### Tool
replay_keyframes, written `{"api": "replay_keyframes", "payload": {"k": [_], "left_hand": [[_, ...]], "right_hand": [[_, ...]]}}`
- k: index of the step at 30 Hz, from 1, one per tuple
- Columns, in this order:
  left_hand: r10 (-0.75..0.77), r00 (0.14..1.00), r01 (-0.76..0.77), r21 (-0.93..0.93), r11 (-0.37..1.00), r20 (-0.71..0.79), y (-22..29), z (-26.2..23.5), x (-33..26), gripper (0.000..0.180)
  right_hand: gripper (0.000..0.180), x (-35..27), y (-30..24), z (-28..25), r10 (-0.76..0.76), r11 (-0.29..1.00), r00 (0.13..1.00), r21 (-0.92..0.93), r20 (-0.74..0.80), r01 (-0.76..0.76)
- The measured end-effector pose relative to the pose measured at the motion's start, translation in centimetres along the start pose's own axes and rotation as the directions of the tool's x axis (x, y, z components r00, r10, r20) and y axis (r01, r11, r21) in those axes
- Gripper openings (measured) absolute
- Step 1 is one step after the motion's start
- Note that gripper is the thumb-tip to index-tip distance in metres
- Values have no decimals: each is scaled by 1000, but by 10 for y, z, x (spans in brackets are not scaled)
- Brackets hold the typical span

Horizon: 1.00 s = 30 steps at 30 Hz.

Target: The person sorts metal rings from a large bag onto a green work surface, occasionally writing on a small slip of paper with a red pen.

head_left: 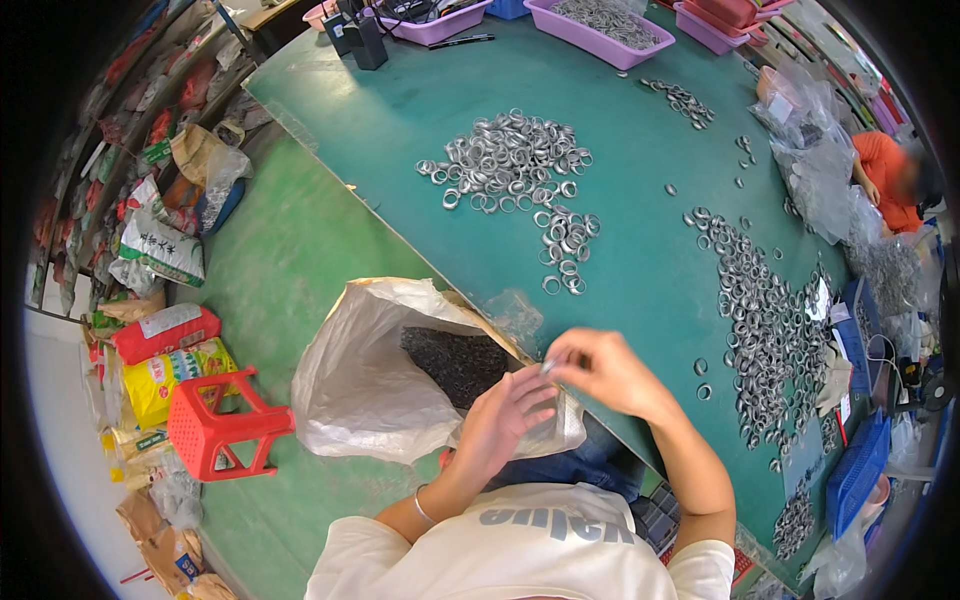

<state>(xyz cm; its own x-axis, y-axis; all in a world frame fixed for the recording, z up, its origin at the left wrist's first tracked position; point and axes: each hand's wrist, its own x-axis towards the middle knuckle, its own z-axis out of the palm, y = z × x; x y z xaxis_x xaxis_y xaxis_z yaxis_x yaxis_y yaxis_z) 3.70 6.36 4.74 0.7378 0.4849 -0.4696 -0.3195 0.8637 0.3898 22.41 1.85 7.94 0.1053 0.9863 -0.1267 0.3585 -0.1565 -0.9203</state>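
My left hand (503,412) is raised over the mouth of a large white woven sack (350,375), its fingers stretched out and slightly spread. Just to its right, my right hand (610,372) pinches a small silvery piece (548,368) between thumb and fingers, close to my left fingertips. The piece is too small and blurred to make out fully. Dark small parts (455,362) lie inside the sack, which leans against the table edge. Beyond my hands, a pile of silvery metal rings (515,155) spreads over the green table (630,260).
A larger heap of rings (760,330) covers the table's right side. Pink-purple trays (600,35) stand at the far edge. A clear plastic bag (515,315) lies beside the sack. On the floor at left is a red stool (225,425). Another person (885,185) sits at far right.
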Motion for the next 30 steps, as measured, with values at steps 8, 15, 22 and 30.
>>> {"api": "replay_keyframes", "payload": {"k": [8, 15, 22, 30], "left_hand": [[-184, 947, 213, -87, 973, 264, -13, -36, 14, 33], [-138, 989, 138, 3, 990, -46, -8, -11, 12, 34], [-30, 950, 100, -211, 972, 310, -22, -54, 24, 32], [419, 832, -165, 557, 814, -365, -16, -44, 1, 44]], "right_hand": [[23, 46, 30, -8, -332, 781, 843, -625, -423, -6], [13, 23, 30, -1, -362, 841, 816, -536, -451, 77], [17, 0, 8, 4, -350, 911, 909, -308, -228, 274], [18, 27, 49, -11, -315, 783, 846, -621, -430, -25]]}}
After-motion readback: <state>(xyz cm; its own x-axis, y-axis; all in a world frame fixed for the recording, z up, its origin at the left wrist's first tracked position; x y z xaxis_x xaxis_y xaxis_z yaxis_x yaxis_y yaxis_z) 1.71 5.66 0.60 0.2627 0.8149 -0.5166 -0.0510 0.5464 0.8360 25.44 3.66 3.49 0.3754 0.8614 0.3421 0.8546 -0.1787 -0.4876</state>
